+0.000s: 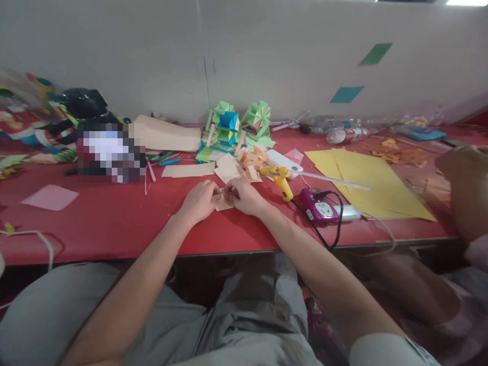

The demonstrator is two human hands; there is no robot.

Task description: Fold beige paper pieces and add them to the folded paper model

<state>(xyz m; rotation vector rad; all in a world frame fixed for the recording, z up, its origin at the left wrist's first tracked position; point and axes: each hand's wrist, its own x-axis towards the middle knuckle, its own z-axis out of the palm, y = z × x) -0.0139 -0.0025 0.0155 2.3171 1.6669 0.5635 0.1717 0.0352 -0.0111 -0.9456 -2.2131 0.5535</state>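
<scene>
Both hands meet over a small piece of beige paper [224, 204] on the red table. My left hand [202, 199] has its fingers closed on the paper's left side. From the other side, my right hand [244, 195] grips the same piece with fingers bent. Part of the paper is hidden under the fingers. Just beyond the hands lie a beige paper sheet [227, 168] and a pile of small folded peach papers [253, 157]. A yellow glue gun [280, 178] with a clear glue stick rests right of my right hand.
A purple power socket [322, 207] with cables sits near the front edge. Yellow sheets [377, 183] lie to the right, beside another person's arm [467, 188]. Green and blue folded paper shapes [229, 127] stand at the back. A pink paper square [50, 197] lies at left.
</scene>
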